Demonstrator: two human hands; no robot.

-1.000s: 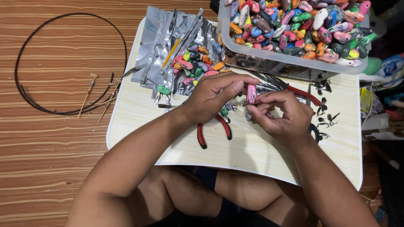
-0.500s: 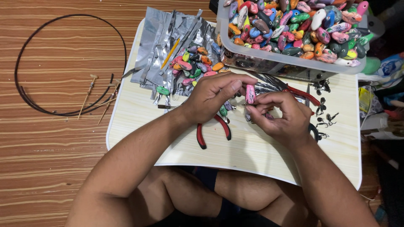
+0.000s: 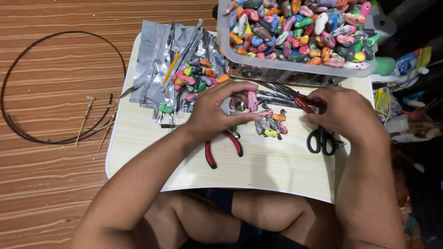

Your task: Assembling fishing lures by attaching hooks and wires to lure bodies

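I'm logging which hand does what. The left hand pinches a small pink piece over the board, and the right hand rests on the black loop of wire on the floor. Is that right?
Not quite. In the head view the left hand does pinch the pink piece, but the right hand rests on the red-handled tool by the scissors on the board. The black wire loop lies untouched.

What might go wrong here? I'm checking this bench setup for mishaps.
The left hand pinches a pink lure body by fingertips alone; it could slip into the small pile of painted bodies below. The right hand rests over red-handled pliers beside black scissors; a finger might get nicked. The clear bin of lure bodies is heaped above its rim, so a knock could spill it.
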